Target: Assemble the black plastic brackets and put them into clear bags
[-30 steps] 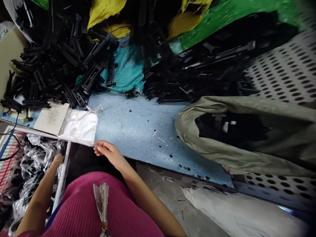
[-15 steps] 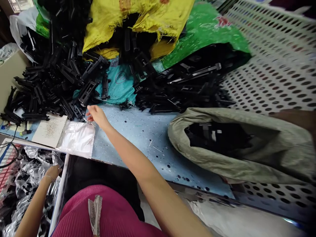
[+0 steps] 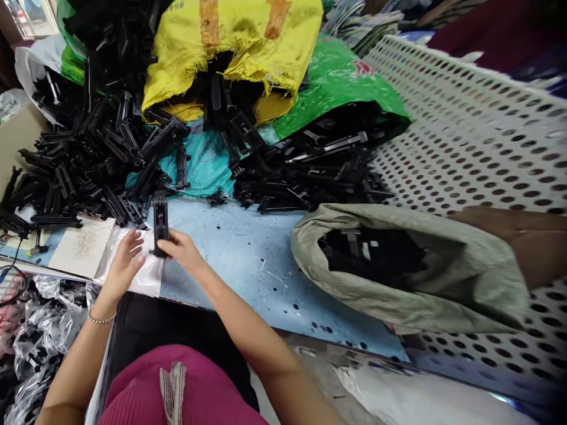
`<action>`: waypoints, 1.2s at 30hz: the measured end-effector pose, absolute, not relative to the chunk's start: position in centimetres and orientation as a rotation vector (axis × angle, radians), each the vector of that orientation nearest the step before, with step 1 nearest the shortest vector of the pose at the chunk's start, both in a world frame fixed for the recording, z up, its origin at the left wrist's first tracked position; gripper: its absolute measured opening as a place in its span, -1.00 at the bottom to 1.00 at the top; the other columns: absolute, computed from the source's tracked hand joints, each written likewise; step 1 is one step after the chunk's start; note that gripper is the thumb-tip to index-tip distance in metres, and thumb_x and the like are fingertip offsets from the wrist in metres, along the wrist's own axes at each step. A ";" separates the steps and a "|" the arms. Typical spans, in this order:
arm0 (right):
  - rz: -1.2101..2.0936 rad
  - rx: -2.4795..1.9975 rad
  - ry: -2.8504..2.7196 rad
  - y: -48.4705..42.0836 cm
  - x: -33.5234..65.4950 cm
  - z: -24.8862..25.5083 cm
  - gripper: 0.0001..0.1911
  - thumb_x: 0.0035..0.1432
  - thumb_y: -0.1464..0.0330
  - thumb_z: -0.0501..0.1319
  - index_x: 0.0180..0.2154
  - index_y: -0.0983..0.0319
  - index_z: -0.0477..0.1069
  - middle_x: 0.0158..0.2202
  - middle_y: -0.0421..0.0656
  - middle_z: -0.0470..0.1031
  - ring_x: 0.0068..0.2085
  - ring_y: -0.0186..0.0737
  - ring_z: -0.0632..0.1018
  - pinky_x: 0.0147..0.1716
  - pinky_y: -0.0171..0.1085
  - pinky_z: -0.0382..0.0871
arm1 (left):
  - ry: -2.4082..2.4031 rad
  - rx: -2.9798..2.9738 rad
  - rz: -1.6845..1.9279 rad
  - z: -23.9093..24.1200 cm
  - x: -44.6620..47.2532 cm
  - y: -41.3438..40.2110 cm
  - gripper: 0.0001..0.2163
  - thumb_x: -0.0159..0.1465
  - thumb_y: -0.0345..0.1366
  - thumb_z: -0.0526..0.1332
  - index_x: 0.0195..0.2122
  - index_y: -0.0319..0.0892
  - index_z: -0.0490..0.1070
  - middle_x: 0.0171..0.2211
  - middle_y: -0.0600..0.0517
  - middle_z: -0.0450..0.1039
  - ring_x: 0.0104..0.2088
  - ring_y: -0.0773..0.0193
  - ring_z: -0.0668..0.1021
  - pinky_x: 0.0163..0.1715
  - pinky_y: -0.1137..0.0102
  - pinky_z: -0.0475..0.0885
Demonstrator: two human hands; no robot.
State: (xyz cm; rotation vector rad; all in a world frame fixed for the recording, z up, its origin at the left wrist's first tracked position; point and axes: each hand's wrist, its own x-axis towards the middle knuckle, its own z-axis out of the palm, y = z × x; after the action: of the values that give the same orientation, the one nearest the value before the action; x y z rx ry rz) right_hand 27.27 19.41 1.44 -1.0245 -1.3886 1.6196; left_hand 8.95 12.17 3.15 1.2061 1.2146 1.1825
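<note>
In the head view my right hand [image 3: 179,248] grips the lower end of a black plastic part [image 3: 160,221], long and narrow with a bracket-like frame, held upright over the table. My left hand [image 3: 125,262] is beside it, fingers apart and holding nothing, above a stack of clear plastic bags [image 3: 148,274]. Part of that stack is hidden behind my hands. Just beyond them lies a large heap of similar black parts [image 3: 88,153] at the left. More black parts [image 3: 305,171] spill from sacks at the back.
A yellow sack [image 3: 248,35], a green sack [image 3: 336,82] and a teal sack [image 3: 206,162] line the back. An open grey-green sack [image 3: 376,307] rests at right, by a white perforated crate [image 3: 469,118]. A bin of bagged parts [image 3: 44,330] is at lower left.
My right hand has picked a black part off the heap and drawn it nearer. My left hand has risen from the bin of bagged parts to the plastic bags. The view has shifted slightly.
</note>
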 end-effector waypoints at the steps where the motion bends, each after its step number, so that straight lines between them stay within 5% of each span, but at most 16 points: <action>1: 1.808 -0.925 -1.285 17.4 27.9 0.8 -0.62 0.05 0.02 0.27 -0.46 0.18 0.31 -0.61 -0.31 0.27 -0.60 -0.37 0.28 -0.61 -0.35 0.18 | 1.060 1.130 1.181 3.1 10.2 13.0 -0.20 0.20 0.30 0.15 0.34 -0.07 0.13 0.31 -0.23 0.25 0.23 0.00 0.43 0.20 0.08 0.36; 4: 2.213 -0.652 -0.962 12.7 29.5 -1.3 -0.40 0.03 -0.24 0.14 -0.55 0.15 0.19 -0.72 -0.35 0.11 -0.69 -0.40 0.14 -0.66 -0.31 0.17 | 0.724 0.916 0.970 3.3 14.3 14.4 -0.14 0.20 0.41 -0.03 0.31 -0.15 0.17 0.16 -0.30 0.41 0.10 -0.08 0.54 0.08 0.01 0.45; 6: 2.303 -0.666 -0.948 11.1 31.0 -2.0 -0.36 0.04 -0.29 0.10 -0.55 0.15 0.19 -0.74 -0.34 0.11 -0.71 -0.38 0.15 -0.67 -0.31 0.12 | 0.725 0.859 0.905 3.5 16.2 14.2 -0.23 0.25 0.30 0.09 0.30 -0.16 0.17 0.00 -0.25 0.51 -0.08 -0.01 0.63 -0.08 0.09 0.54; 10: 1.749 -1.229 -1.222 11.3 35.1 -0.5 -0.47 0.21 -0.16 0.12 -0.39 0.18 0.36 -0.58 -0.24 0.34 -0.59 -0.32 0.32 -0.56 -0.30 0.18 | 1.120 1.083 0.943 3.9 17.5 12.9 -0.35 0.28 0.09 0.23 0.29 -0.14 0.16 -0.20 -0.06 0.52 -0.34 0.21 0.60 -0.29 0.30 0.53; 14: 1.069 -1.423 -1.458 13.8 36.7 3.0 -0.56 0.32 -0.06 0.04 -0.39 0.14 0.32 -0.48 -0.22 0.35 -0.41 -0.24 0.38 -0.37 -0.26 0.26 | 1.232 1.390 0.849 4.1 18.3 11.8 -0.40 0.37 0.06 0.13 0.33 -0.10 0.10 0.08 -0.15 0.44 -0.14 0.15 0.59 -0.09 0.23 0.51; 17: 1.184 -1.401 -1.403 15.4 35.6 3.9 -0.53 0.32 -0.05 0.02 -0.47 0.14 0.20 -0.56 -0.26 0.22 -0.51 -0.28 0.28 -0.46 -0.27 0.18 | 1.239 1.549 0.894 4.1 19.3 11.7 -0.40 0.39 0.04 0.09 0.35 -0.15 0.07 0.24 -0.22 0.30 0.11 0.01 0.50 0.09 0.14 0.42; 21: 1.391 -1.332 -1.363 14.1 34.3 2.6 -0.45 0.35 -0.09 -0.11 -0.49 0.14 0.20 -0.60 -0.26 0.20 -0.55 -0.29 0.26 -0.51 -0.27 0.16 | 1.321 1.444 0.950 4.3 19.5 13.0 -0.42 0.38 0.07 0.10 0.30 -0.18 0.14 0.03 -0.17 0.45 -0.12 0.11 0.60 -0.08 0.22 0.51; 26: 0.837 -1.320 -1.967 9.2 34.5 0.1 -0.52 0.30 -0.06 0.08 -0.47 0.16 0.31 -0.47 -0.09 0.40 -0.39 -0.15 0.40 -0.32 -0.20 0.23 | 1.301 1.048 0.990 4.2 18.7 15.2 -0.49 0.32 0.15 0.12 0.08 -0.15 0.30 -0.38 0.07 0.42 -0.53 0.31 0.54 -0.55 0.43 0.44; 32: 0.743 -1.428 -2.111 15.6 34.7 2.8 -0.49 0.46 0.09 -0.16 -0.41 0.16 0.34 -0.47 -0.13 0.47 -0.41 -0.18 0.47 -0.35 -0.26 0.18 | 1.523 1.319 0.846 0.2 19.6 16.4 -0.59 0.39 0.08 0.03 -0.17 -0.20 0.41 -0.39 -0.09 0.53 -0.41 0.15 0.60 -0.35 0.31 0.47; 36: 0.495 -1.725 -1.982 26.6 31.1 6.3 -0.58 0.46 0.07 -0.11 -0.07 0.21 0.34 -0.14 0.01 0.59 -0.16 -0.03 0.58 -0.24 -0.24 0.27 | 1.712 1.694 0.519 -1.9 23.1 15.3 -0.56 0.42 -0.07 0.05 0.19 -0.24 0.31 -0.34 -0.19 0.59 -0.30 0.02 0.65 -0.25 0.26 0.44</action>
State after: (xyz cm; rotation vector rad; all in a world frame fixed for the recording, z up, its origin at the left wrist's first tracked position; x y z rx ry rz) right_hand 31.06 26.60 6.28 -1.7250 -1.9817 0.4950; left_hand 23.12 15.29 -1.94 1.6936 1.7117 0.5189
